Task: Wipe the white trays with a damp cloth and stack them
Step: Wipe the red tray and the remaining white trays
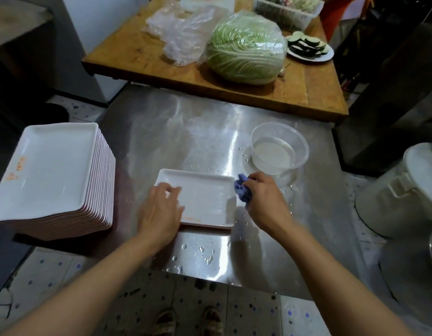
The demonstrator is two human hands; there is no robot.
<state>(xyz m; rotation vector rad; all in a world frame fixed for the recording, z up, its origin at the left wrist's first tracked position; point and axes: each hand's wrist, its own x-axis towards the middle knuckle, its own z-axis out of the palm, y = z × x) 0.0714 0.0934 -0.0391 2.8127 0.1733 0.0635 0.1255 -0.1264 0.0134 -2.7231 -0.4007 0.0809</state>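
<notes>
A single white tray (205,200) is lying flat on the steel surface (185,132), right between the two hands. The left hand (161,212) is resting over the tray's left edge, fingers bent and spread, tips pressing down on the tray floor and holding it in place. The right hand (265,200) is sitting at the tray's right rim, fingers curled tight round a bunched blue cloth (242,191), and the cloth is touching that far-right corner of the tray. Orange markings are showing along the tray's near edge, just beside the left hand's thumb side.

Further left of the left hand, a tall stack of white trays (52,175) is standing at the surface's edge, well apart from the single tray, its top tray carrying orange markings too. Beyond the right hand, a clear tub of water (279,151) is sitting near the cloth, with droplets scattered around it. More water drops (205,258) are pooling on the surface between the forearms, nearer than the tray.

Past the steel, a wooden table (314,93) is carrying a wrapped cabbage (246,49), a crumpled plastic bag (181,32), a plate of sliced eggplant (309,46) and a white basket (285,13). Off to the right of the right hand, a white lidded bucket (401,190) is standing on the floor.
</notes>
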